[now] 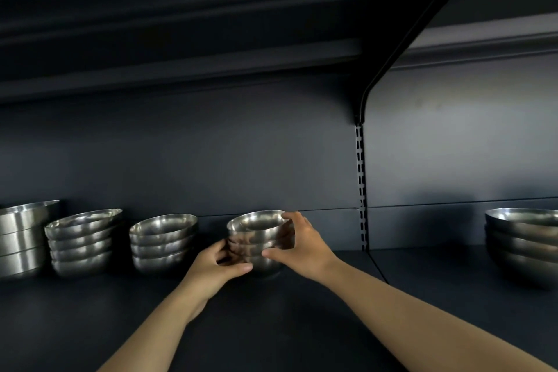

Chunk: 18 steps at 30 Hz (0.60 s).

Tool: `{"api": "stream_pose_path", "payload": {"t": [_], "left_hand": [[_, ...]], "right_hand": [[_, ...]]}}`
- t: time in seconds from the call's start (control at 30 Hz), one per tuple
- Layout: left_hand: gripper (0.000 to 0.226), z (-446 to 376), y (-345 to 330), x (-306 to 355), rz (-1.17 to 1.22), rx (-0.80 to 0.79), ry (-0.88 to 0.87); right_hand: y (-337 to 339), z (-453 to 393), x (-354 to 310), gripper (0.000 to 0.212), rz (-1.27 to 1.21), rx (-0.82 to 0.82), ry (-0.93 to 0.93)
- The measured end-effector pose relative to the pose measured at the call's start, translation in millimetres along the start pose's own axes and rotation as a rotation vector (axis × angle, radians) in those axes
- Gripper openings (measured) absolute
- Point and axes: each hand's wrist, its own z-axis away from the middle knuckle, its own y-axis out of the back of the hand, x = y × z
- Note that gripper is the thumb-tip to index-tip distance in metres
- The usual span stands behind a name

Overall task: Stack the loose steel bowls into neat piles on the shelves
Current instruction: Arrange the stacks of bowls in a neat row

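Five groups of steel bowls stand on the dark shelf [302, 326] before us, and we take them from largest to smallest. At the far right, past the slotted upright [359, 187], sits the wide stack [525, 244] of the biggest bowls, well apart from the rest. At the far left stands a tall, straight-sided stack [24, 238], cut by the edge of our view. Just beside it is a leaning pile [83, 243] of shallower bowls, its top bowl tilted. Next comes a tidier pile [163, 241], nested evenly.

The smallest group is the pile in our hands [256, 238], in the middle of the shelf and resting on it, as far as we can tell. Our left hand [217, 266] clasps its lower bowls from the near left, thumb across the front, bracing the base. Our right hand [297, 243] grasps the upper bowls, fingertips on the far rim and thumb against the side. We judge this two-sided hold is meant to square the bowls into one straight column, sorted by size like its neighbours.
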Motion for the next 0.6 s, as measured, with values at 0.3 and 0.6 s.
{"api": "stream_pose_path", "payload": {"t": [0.3, 0.6], "left_hand": [[0.039, -2.5, -1.1, -3.2, -0.027, 0.020, -0.028], [0.036, -2.7, 2.6, -4.1, -0.033, 0.056, -0.003]], "right_hand": [[-3.8, -1.4, 0.6, 0.071, 0.028, -0.001, -0.005], [-8.3, -1.9, -0.9, 0.068, 0.025, -0.006, 0.016]]}}
